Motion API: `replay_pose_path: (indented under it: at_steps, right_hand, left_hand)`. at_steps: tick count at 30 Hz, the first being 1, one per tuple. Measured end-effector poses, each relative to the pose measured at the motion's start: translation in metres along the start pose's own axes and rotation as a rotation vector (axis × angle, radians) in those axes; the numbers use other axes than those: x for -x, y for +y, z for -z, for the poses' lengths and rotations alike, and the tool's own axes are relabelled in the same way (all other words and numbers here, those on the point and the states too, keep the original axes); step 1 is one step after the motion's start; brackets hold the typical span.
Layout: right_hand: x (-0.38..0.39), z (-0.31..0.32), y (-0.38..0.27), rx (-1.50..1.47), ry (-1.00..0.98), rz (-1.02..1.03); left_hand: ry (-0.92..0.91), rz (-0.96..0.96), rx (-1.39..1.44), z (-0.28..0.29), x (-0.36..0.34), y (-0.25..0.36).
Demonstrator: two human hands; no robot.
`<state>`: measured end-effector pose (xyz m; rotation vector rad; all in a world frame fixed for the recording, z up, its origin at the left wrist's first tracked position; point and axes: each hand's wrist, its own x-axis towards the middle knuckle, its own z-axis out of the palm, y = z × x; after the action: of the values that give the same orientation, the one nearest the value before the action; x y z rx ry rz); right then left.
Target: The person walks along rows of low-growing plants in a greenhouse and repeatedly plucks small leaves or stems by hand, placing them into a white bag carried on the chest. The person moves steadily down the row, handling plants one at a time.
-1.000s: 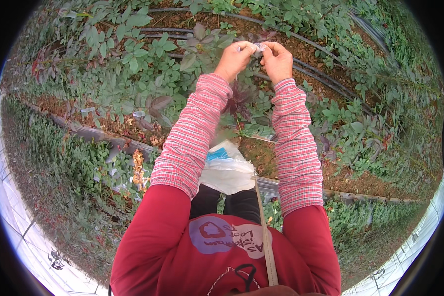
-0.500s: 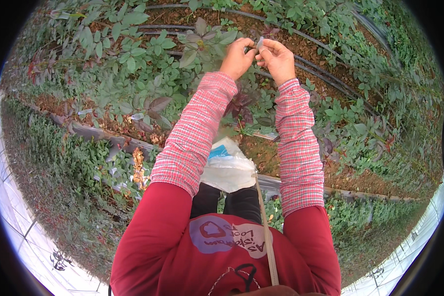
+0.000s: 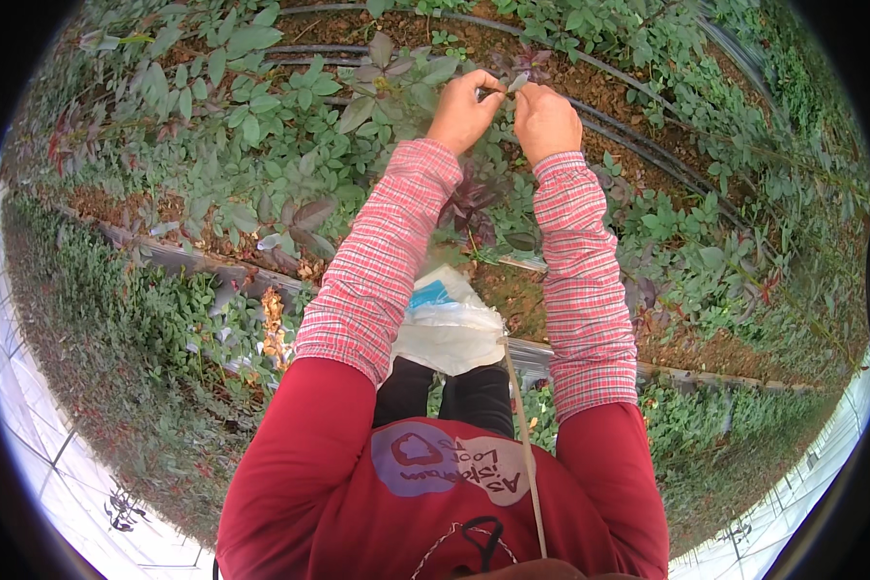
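Right hand [image 3: 547,121], its back turned up and fingers drawn together, seems to pinch a small pale piece [image 3: 519,83] that stands up between the two hands. The left hand [image 3: 466,111] is curled just beside it, thumb and forefinger nearly meeting at the piece; whether they grip it cannot be told. With so little of the piece between fingertips, a slack pinch could let it slip into the foliage below the hands, where it would be hard to find. It looks thin, so pressing or pulling too hard might crease or tear it. Left of the left hand, a leaf [image 3: 358,113] is near enough to be knocked by an outward swing. Below the hands, dark red leaves [image 3: 470,198] sit close to the left sleeve [image 3: 382,256] and could be broken if that forearm dropped. Right of the right hand, hoses [image 3: 638,145] cross the soil; a hasty grab there might snag them. Farther below both hands, the white bag [image 3: 448,343] could tip if the person bent sharply.
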<state>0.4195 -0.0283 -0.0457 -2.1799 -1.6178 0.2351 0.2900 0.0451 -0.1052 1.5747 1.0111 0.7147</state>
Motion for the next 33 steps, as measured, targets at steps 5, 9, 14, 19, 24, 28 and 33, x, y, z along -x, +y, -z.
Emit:
replay_pose_path:
  at_steps: [5,9,14,19,24,28,33]
  right_hand:
    - [-0.009,0.01,-0.011,0.245,-0.233,-0.072]
    - [-0.014,0.009,-0.007,0.267,-0.268,-0.061]
    - [-0.014,-0.001,0.002,0.234,-0.251,-0.069]
    - [-0.015,0.004,-0.005,0.195,-0.283,-0.083]
    - [-0.013,0.004,-0.005,0.119,-0.234,-0.082]
    - [-0.017,0.016,-0.005,-0.151,-0.187,-0.15]
    - [-0.02,0.008,0.008,-0.348,-0.21,-0.221]
  left_hand:
    - [0.015,-0.012,-0.032,-0.001,0.001,0.006]
    - [0.044,-0.056,-0.035,-0.002,0.0,0.007]
    - [0.018,-0.024,-0.075,0.0,0.0,0.008]
    - [0.017,-0.026,-0.084,0.003,0.001,0.007]
    - [0.017,0.016,-0.092,0.004,0.002,0.01]
    - [0.031,-0.019,-0.08,0.005,0.002,0.008]
    - [-0.003,0.053,-0.075,0.006,0.004,0.016]
